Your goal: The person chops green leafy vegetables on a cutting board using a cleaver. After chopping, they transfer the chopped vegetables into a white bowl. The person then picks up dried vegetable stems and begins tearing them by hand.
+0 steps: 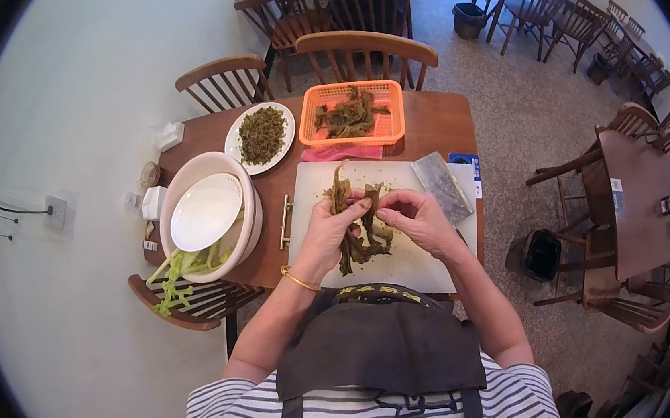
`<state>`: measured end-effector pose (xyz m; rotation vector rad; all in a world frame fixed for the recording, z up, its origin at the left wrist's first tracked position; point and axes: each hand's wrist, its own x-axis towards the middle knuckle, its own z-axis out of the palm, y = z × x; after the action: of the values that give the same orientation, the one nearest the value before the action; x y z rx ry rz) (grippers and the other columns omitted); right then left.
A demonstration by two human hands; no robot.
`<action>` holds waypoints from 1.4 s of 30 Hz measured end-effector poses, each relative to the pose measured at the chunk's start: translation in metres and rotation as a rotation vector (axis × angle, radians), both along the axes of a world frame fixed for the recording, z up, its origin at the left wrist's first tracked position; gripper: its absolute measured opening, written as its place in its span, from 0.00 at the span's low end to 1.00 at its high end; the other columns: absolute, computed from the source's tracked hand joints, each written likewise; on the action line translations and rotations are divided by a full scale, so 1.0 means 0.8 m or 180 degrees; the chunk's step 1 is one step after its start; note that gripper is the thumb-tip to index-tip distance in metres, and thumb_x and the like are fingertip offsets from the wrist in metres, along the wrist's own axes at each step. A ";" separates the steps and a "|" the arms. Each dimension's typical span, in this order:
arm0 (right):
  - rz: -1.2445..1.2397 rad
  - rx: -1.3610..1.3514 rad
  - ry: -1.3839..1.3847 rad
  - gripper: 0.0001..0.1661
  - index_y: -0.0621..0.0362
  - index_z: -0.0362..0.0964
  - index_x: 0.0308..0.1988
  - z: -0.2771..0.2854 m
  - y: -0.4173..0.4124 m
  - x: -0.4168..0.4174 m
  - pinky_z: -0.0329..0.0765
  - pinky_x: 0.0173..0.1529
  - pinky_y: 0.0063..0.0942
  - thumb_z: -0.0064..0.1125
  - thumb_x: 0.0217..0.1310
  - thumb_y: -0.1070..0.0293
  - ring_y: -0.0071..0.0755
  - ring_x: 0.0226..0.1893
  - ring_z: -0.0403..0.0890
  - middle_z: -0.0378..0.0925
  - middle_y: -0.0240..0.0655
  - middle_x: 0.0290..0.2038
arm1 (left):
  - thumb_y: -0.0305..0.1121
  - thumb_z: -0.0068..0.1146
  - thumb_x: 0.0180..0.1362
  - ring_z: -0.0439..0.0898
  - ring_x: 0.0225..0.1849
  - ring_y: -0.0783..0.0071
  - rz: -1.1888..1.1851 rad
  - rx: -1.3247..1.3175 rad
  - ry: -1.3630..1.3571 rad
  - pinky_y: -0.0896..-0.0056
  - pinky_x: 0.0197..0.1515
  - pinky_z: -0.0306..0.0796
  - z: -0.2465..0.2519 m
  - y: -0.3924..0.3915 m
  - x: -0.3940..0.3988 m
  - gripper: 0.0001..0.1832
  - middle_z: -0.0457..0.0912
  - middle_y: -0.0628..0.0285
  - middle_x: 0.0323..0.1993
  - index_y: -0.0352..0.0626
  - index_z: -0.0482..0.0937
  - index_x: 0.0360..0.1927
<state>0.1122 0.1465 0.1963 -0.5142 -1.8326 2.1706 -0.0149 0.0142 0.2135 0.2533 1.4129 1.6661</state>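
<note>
Above a white cutting board [426,266], my left hand [333,227] holds limp, brownish-green leafy vegetables [341,191] that look pickled. My right hand [416,217] is at the upper part of one leaf strip, its thumb and index finger close together; whether they pinch the leaf is unclear. A cleaver [443,186] with a broad grey blade lies at the board's upper right, its handle partly behind my right forearm. Small chopped bits are scattered on the board. Beyond it, an orange plastic basket [401,121] holds more of the leaves. A white plate [289,138] to the left bears a chopped green heap.
At the left, a pale basin [254,231] holds a white oval plate [207,212] and celery [184,267]. A pink cloth [343,153] lies between basket and board. Wooden chairs [369,43] stand around the table [441,113]; a black bin [539,253] is on the floor at right.
</note>
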 end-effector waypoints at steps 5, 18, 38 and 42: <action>-0.0235 0.0092 -0.0061 0.09 0.64 0.77 0.37 -0.007 0.008 0.000 0.71 0.34 0.16 0.60 0.60 0.69 0.14 0.29 0.73 0.76 0.25 0.29 | 0.30 0.62 0.58 0.74 0.33 0.86 0.0083 0.0073 -0.0019 0.83 0.26 0.65 -0.005 -0.004 -0.002 0.09 0.79 0.71 0.35 0.45 0.77 0.42; -0.0272 0.0255 -0.0104 0.08 0.65 0.76 0.34 -0.007 0.003 -0.009 0.71 0.31 0.17 0.59 0.58 0.70 0.15 0.27 0.73 0.76 0.27 0.26 | 0.31 0.61 0.59 0.75 0.30 0.85 -0.0327 0.0041 0.0311 0.82 0.26 0.68 -0.001 -0.001 0.005 0.10 0.79 0.70 0.33 0.42 0.77 0.42; 0.0252 0.0136 -0.0153 0.09 0.66 0.78 0.32 0.009 0.018 -0.012 0.73 0.31 0.19 0.59 0.55 0.70 0.16 0.25 0.75 0.79 0.30 0.24 | 0.31 0.65 0.55 0.71 0.20 0.87 -0.0759 -0.0139 0.0544 0.84 0.22 0.63 0.010 0.005 -0.018 0.09 0.79 0.71 0.25 0.39 0.80 0.36; 0.0107 0.0464 -0.0139 0.05 0.65 0.77 0.30 0.008 0.016 -0.013 0.72 0.31 0.17 0.61 0.52 0.74 0.14 0.25 0.75 0.77 0.26 0.23 | 0.30 0.64 0.56 0.70 0.21 0.87 -0.0965 -0.0127 0.0590 0.84 0.23 0.63 0.004 0.003 -0.021 0.08 0.77 0.72 0.24 0.39 0.79 0.36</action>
<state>0.1016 0.1592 0.2031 -0.5061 -2.0175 2.0416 -0.0320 0.0167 0.2170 0.5823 1.4599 1.3919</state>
